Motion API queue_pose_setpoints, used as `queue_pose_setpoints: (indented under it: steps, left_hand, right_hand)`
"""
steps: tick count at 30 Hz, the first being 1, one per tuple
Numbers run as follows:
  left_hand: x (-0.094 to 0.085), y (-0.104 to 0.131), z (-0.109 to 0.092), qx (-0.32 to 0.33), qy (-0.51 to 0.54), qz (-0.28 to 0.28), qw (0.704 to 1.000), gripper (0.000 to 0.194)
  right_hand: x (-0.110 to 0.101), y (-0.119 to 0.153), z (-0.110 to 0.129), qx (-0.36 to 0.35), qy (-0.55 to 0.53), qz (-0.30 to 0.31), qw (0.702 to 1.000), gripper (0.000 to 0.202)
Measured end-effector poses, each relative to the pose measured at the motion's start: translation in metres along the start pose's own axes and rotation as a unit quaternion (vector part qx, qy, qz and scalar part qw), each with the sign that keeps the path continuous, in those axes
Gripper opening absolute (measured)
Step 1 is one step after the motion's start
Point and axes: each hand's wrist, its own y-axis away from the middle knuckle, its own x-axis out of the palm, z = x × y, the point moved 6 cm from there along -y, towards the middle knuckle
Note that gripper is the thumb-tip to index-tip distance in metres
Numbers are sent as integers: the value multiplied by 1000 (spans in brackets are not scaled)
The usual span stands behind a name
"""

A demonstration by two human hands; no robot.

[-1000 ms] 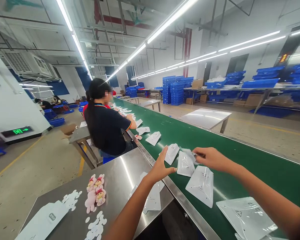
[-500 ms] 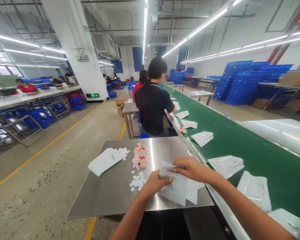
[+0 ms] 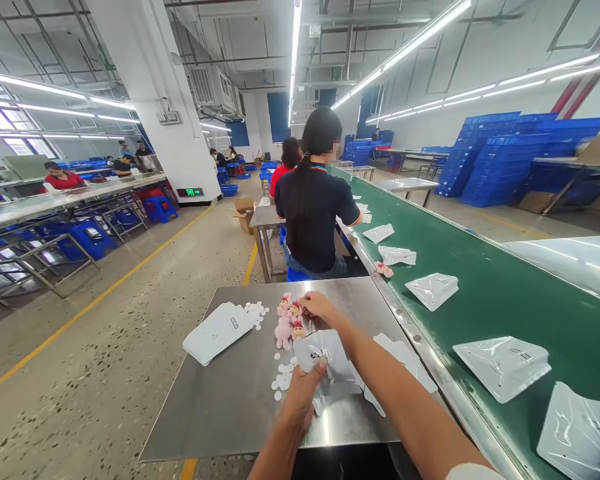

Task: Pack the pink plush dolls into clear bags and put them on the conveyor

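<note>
My left hand (image 3: 304, 390) is closed on a white pouch (image 3: 333, 360) over the metal table, thumb on its printed face. My right hand (image 3: 317, 305) reaches across to the small pink dolls (image 3: 283, 332), its fingertips pressed together at the upper right doll; whether they grip it is hard to tell. Several white discs (image 3: 283, 381) lie beside my left hand, and more discs (image 3: 257, 313) lie farther back. A stack of flat white pouches (image 3: 217, 333) rests at the table's left. Other white pouches (image 3: 405, 363) lie under and beside my right forearm.
A green conveyor belt (image 3: 430, 247) runs along the right, carrying white pouches (image 3: 503, 367) and a pink doll (image 3: 384, 269) at its near edge. The metal table's (image 3: 190, 413) front edge is close to me. A person in a dark shirt (image 3: 313, 207) sits ahead.
My right hand has left the pouch and moved forward and left to the dolls. The pouch in my left hand now looks puffed open. Pouches on the belt have shifted nearer.
</note>
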Motion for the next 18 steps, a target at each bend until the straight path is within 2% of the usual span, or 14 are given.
queue_pose_setpoints:
  steps: [3,6,9,11,13,15,18]
  left_hand:
    - [7,-7,2,16,-31,18,999,43]
    - [15,-14,4,33,-80,33,996,44]
    - [26,-15,4,59,-138,51,987,43]
    - [36,-13,5,74,-163,72,981,40]
    - [47,-9,7,75,-181,102,975,36]
    - [58,-6,10,63,-204,129,968,34]
    - [80,0,14,40,-241,170,955,34]
  right_hand:
    - [-27,15,2,-23,8,-81,996,23]
    - [-70,53,8,-74,-40,-131,988,26]
    - [-103,105,14,-151,-154,-120,969,33]
    - [-113,137,12,-163,-166,-96,968,33]
    - [-115,163,7,-152,-111,-64,980,32]
    - [-116,182,3,-160,-18,-62,985,31]
    - [-118,208,1,-204,118,-84,968,35]
